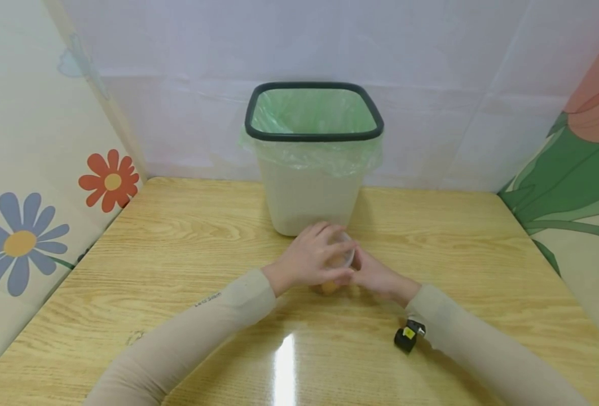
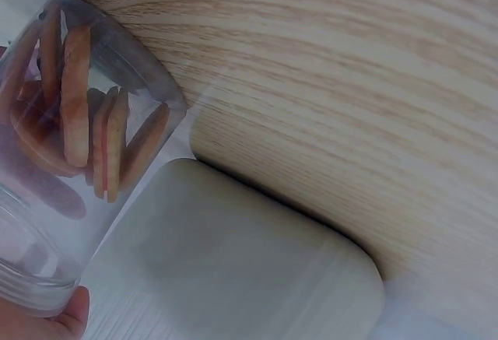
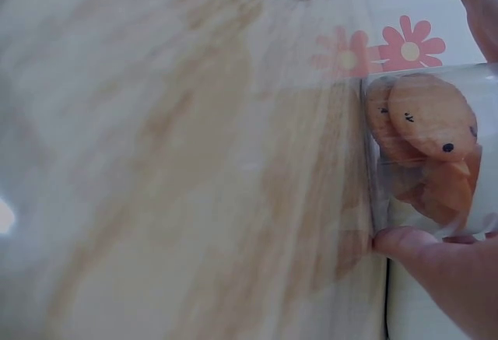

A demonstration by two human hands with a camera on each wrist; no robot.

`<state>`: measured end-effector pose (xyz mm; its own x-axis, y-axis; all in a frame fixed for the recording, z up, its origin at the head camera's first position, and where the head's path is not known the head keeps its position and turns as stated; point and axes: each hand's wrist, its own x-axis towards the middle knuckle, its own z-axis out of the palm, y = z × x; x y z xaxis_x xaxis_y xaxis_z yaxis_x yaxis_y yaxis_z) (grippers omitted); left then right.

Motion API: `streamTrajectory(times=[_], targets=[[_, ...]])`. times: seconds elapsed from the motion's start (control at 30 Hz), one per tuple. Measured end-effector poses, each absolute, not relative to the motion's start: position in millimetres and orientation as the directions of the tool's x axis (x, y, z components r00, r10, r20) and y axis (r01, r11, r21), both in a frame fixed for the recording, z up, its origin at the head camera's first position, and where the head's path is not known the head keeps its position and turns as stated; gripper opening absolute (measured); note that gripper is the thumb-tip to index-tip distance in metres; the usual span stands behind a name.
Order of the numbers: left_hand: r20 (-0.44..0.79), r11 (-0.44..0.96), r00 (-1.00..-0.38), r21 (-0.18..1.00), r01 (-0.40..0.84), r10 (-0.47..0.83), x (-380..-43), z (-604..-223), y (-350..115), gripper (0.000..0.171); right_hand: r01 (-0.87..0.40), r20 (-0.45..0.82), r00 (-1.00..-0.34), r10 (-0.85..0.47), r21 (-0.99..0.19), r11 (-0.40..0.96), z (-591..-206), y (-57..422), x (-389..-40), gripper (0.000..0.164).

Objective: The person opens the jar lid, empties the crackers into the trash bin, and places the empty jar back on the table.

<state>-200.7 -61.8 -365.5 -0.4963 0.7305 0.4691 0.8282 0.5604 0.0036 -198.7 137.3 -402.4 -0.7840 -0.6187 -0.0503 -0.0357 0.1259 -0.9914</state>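
Observation:
A clear jar (image 1: 348,258) stands on the table before me, partly hidden by my hands. Round flat cookies (image 3: 432,122) with dark spots lie inside, heaped toward its base. My left hand (image 1: 312,256) grips it near the top, fingers spread over the rim. Low on the other side, my right hand (image 1: 378,277) holds the jar, its thumb (image 3: 412,248) by the base in the right wrist view. Several cookies (image 2: 75,99) show edge-on through the wall in the left wrist view, where a fingertip (image 2: 74,313) touches the ridged rim.
Just behind the jar stands a pale waste bin (image 1: 309,197) with a dark rim and a green liner bag (image 1: 315,110). The wooden table (image 1: 188,242) backs onto a white cloth wall. A small black device (image 1: 408,335) sits at my right cuff.

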Motion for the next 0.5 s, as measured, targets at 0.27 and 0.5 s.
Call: streamTrajectory(times=[0.27,0.5], targets=[[0.465,0.573,-0.514,0.016,0.819,0.721,-199.8,-365.5,-60.6,0.053,-0.057,-0.024,-0.778,-0.628,-0.993,0.108,-404.0,137.9,-199.9,0.096],[0.437,0.599,-0.551,0.033,0.8,0.711,-197.7,-364.6,-59.6,0.052,-0.053,-0.023,-0.783,-0.621,-0.993,0.104,-402.7,136.9,-199.1,0.094]])
